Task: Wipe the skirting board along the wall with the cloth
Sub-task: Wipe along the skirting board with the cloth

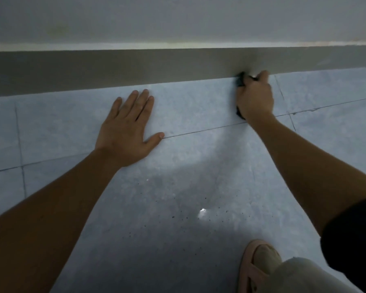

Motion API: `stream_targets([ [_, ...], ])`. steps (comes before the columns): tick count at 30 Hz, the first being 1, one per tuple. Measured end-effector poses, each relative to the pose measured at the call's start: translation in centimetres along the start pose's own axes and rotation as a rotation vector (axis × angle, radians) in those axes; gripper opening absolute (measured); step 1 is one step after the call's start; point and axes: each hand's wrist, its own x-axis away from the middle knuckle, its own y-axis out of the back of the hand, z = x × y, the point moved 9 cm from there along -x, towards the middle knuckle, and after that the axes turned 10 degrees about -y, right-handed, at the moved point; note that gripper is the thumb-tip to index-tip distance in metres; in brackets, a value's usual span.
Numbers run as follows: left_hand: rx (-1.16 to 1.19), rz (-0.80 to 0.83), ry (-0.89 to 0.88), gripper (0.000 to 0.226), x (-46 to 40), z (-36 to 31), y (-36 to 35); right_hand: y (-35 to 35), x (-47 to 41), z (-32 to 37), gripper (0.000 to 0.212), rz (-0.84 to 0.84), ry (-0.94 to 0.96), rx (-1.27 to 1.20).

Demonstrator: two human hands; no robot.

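Note:
A grey-brown skirting board [135, 68] runs across the view at the foot of a pale wall [178, 17]. My right hand [255, 96] is closed around a dark cloth [240, 80], pressing it against the lower edge of the skirting board where it meets the floor. Most of the cloth is hidden by my fingers; a dark bit also shows below my palm. My left hand [127, 127] lies flat on the floor tiles with fingers spread, a short way in front of the skirting board, holding nothing.
The floor is pale grey tile [188, 157] with thin grout lines and scattered dark specks near the middle. My foot in a pink sandal [254, 269] and a beige trouser leg [300, 275] sit at the bottom right.

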Motion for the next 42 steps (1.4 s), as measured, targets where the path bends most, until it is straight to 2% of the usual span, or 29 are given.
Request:
stream_targets([
  [2,0.003,-0.01,0.005,0.086,0.2,0.1,0.0,-0.2,-0.3,-0.6,0.038,-0.023,-0.16,0.007],
  [4,0.015,-0.011,-0.002,0.087,0.2,-0.2,-0.2,-0.3,1.5,1.6,0.036,-0.054,-0.171,0.017],
  [8,0.039,-0.01,-0.001,0.088,0.5,0.7,0.0,-1.4,8.1,10.2,0.032,-0.086,0.085,-0.007],
  [12,-0.001,-0.011,0.08,0.087,4.0,4.5,0.6,-2.5,13.9,17.8,0.035,-0.007,0.362,-0.056],
  [14,0.003,0.004,0.101,0.088,6.5,6.3,1.0,-2.2,13.8,17.3,0.037,0.021,0.421,-0.066],
  [16,0.027,0.0,0.141,0.089,8.9,7.9,1.6,-1.9,11.8,14.7,0.04,0.019,0.398,-0.02],
  [21,0.045,-0.059,0.305,0.088,10.5,9.6,1.9,-0.3,4.5,5.0,0.037,-0.023,-0.089,-0.038],
  [24,0.042,-0.058,0.307,0.088,9.8,9.3,1.6,-0.6,5.6,5.9,0.034,-0.055,-0.18,0.008],
  [25,0.045,-0.053,0.294,0.088,9.4,8.9,1.3,-0.7,6.8,7.0,0.033,-0.074,-0.166,0.016],
  [27,0.049,-0.05,0.304,0.088,9.8,8.7,1.2,-1.3,10.6,11.9,0.032,-0.086,-0.007,0.038],
  [29,0.035,-0.055,0.313,0.089,10.5,9.3,1.5,-2.1,15.0,18.3,0.034,-0.047,0.206,0.009],
  [32,0.028,-0.054,0.336,0.088,11.1,9.9,1.7,-2.7,18.7,23.6,0.032,0.036,0.371,-0.05],
  [36,0.026,-0.031,0.317,0.088,11.4,9.5,1.4,-2.4,16.8,19.9,0.04,0.038,0.481,-0.017],
  [39,0.033,-0.02,0.315,0.089,11.0,9.4,1.2,-1.1,12.2,13.9,0.04,-0.031,0.352,-0.012],
  [42,0.059,-0.043,0.327,0.092,10.7,10.0,1.5,-0.8,10.6,12.4,0.038,-0.097,0.272,-0.006],
])
